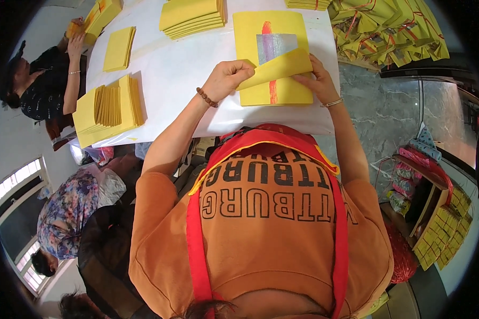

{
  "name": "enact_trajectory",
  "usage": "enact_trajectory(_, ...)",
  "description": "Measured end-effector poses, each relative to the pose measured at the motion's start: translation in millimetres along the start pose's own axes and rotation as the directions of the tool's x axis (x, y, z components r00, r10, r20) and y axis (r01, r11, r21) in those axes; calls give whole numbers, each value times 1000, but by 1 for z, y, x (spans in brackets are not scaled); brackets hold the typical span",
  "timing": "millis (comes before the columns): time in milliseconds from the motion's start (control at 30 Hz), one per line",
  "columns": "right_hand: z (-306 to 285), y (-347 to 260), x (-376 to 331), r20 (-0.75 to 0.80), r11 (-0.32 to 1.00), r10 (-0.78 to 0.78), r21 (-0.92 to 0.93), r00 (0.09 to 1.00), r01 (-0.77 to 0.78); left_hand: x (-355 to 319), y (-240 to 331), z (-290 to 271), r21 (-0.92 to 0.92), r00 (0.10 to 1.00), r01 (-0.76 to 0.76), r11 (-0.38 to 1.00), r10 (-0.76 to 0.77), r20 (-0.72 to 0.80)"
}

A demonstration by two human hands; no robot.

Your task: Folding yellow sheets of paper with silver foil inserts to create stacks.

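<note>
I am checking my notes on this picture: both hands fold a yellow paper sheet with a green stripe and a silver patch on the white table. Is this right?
Not quite. In the head view the stripe on the yellow paper sheet is red-orange, not green. The left hand and right hand do fold it, with its silver patch, on the white table.

Only one view was there — a wide fisheye worn on the person's head, looking steeply down over the chest and along both forearms to the white tabletop. It sat close: the orange shirt filled the lower half, and the hands lay near the upper middle, at arm's reach. Straight edges bowed toward the dark round rim. The view's left was the person's left — a marble floor showed at right, windows at lower left.
</note>
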State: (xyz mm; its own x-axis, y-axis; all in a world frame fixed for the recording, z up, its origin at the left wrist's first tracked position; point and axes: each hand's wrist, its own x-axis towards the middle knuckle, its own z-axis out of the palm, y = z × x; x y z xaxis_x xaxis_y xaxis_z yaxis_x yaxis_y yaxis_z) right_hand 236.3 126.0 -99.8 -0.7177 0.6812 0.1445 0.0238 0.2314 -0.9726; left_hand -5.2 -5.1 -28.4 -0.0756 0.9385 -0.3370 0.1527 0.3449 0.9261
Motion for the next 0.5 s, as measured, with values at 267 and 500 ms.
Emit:
enact_trajectory(267, 1, 10, 1, -3, 989, 63, 135, 998, -62, -2, 3, -3, -45, 999, -3, 999, 5, 51)
enact_trajectory(500, -1, 16, 1, -8, 988, 32, 149, 999, -31, -3, 11, -4, 0, 997, 14, 1000, -14, 81)
